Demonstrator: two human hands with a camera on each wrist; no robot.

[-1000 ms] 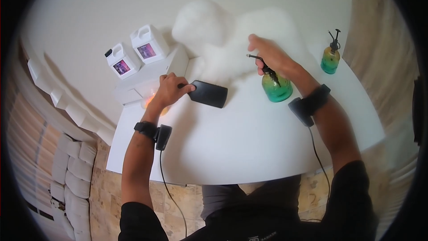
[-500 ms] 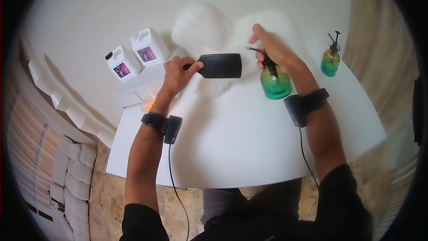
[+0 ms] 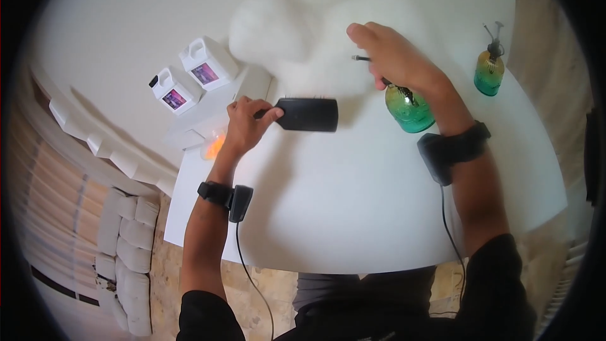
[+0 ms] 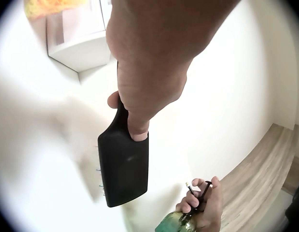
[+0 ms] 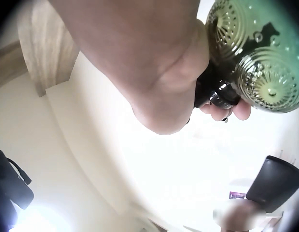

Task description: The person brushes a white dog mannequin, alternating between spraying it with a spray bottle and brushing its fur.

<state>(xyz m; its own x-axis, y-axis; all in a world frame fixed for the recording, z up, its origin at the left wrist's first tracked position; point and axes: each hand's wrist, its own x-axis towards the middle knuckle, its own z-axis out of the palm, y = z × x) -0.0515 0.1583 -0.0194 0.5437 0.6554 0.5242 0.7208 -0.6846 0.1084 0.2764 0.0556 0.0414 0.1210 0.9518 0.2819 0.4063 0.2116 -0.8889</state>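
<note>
A black paddle brush (image 3: 308, 114) is gripped at its handle by my left hand (image 3: 247, 125), bristles facing away toward the fluffy white mass (image 3: 315, 76). In the left wrist view the thumb lies on the back of the brush (image 4: 124, 169). My right hand (image 3: 404, 60) holds a green and yellow glass spray bottle (image 3: 410, 110) by its neck, the nozzle pointing left. The right wrist view has fingers curled round the black collar of the bottle (image 5: 270, 58). Brush and bottle are apart, both in front of the white mass.
A second spray bottle (image 3: 490, 72) stands at the right of the white table (image 3: 341, 215). Two white jugs (image 3: 205, 66) (image 3: 175, 93) sit on a white box (image 3: 252, 85) at the left, with something orange (image 3: 213, 146) in front. Cables hang from both wrist cameras.
The brush rose from the table side up over the white mass, then came back down a little, turning level. My right hand still holds the bottle; the view has shifted slightly.
</note>
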